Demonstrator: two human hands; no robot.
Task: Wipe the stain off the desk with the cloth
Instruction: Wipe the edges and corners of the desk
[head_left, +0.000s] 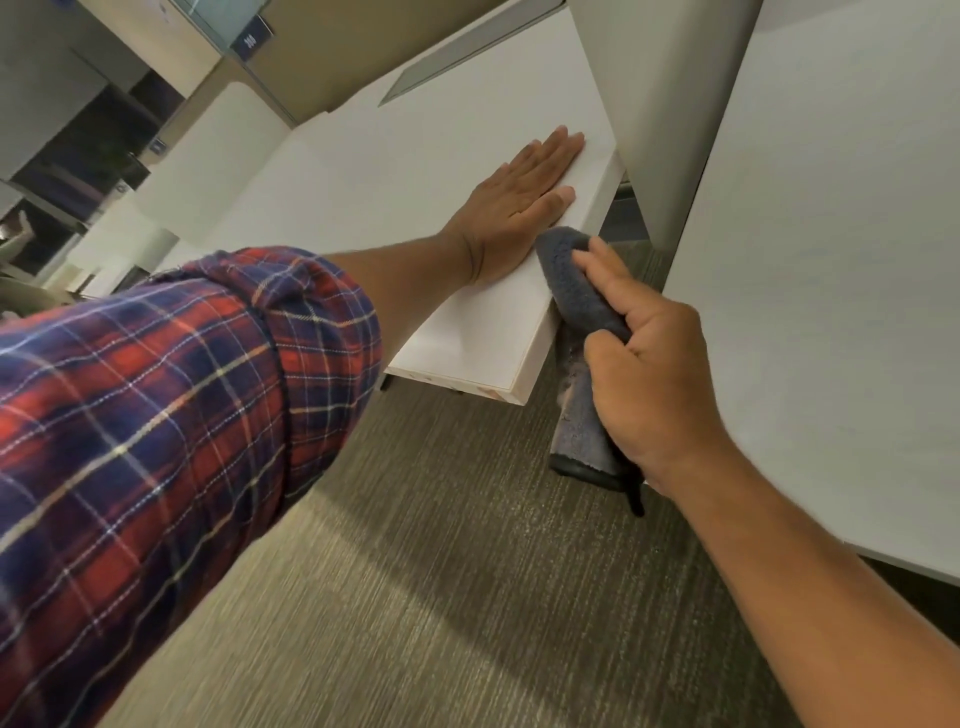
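Along the desk's (426, 171) near long edge, I see the left hand (519, 200) pressed flat on the white top, fingers straight and together, holding nothing. Just beside it, the right hand (644, 374) is closed around one grey cloth (574, 291); the cloth's upper fold touches the desk's edge, and its lower end hangs below the hand, over the carpet (426, 571). Reddish marks (485, 391) show on the edge face at the desk's near corner. I count two hands, one cloth and one plaid sleeve (156, 415), rolled above the left forearm. No containers are in view.
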